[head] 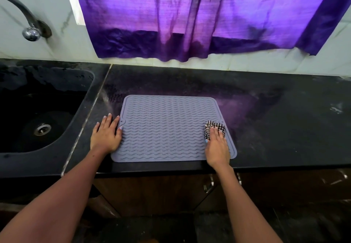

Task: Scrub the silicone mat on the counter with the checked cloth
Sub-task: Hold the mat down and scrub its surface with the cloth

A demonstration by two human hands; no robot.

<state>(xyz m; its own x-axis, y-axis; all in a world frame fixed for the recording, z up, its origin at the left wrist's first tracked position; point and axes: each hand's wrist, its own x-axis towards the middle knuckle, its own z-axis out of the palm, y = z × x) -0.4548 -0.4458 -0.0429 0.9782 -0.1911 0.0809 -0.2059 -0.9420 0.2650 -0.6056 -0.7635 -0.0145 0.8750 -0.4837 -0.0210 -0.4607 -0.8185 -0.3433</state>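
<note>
A grey silicone mat [167, 128] with wavy ridges lies flat on the black counter [275, 119], close to the front edge. My left hand [106, 134] rests palm down at the mat's left edge, fingers spread, thumb on the mat. My right hand [216, 145] presses a bunched black-and-white checked cloth [213, 126] onto the mat near its right edge. The cloth sticks out beyond my fingertips; the rest of it is hidden under my palm.
A black sink [38, 109] with a metal drain [42, 129] lies to the left, a tap [28, 24] above it. A purple curtain [190, 14] hangs over the tiled wall behind. Cabinet doors with metal handles [209, 184] run below the counter.
</note>
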